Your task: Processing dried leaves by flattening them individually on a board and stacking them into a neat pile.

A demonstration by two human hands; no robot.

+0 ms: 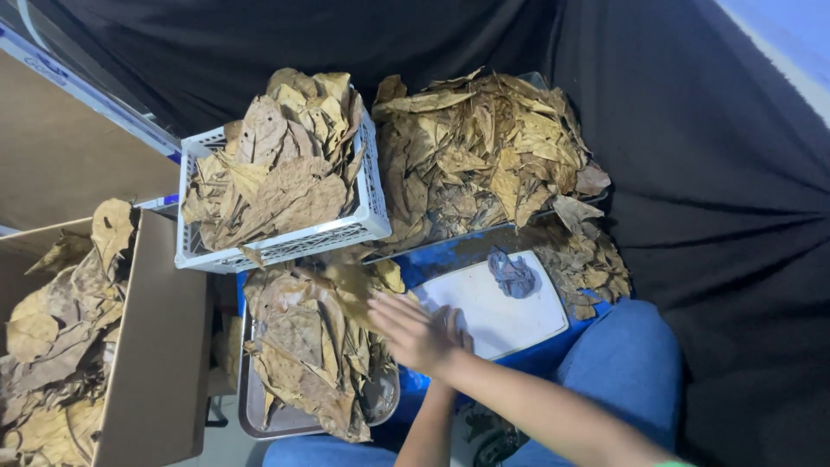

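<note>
Right hand (pixel 413 333) flat, fingers spread; left hand hidden beneath it.

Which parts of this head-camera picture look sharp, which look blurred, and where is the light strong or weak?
Head view: the dry leaves in the white crate and the loose pile look sharp and evenly lit; the right hand is smeared by motion over the leaves in the metal tray; the black cloth swallows light, showing little detail; the white board is bright, without harsh glare.

A big black cloth (pixel 692 173) hangs behind and to the side. A pale blue wall (pixel 791 35) shows in the top corner. Grey floor (pixel 220 445) shows at the bottom.
</note>
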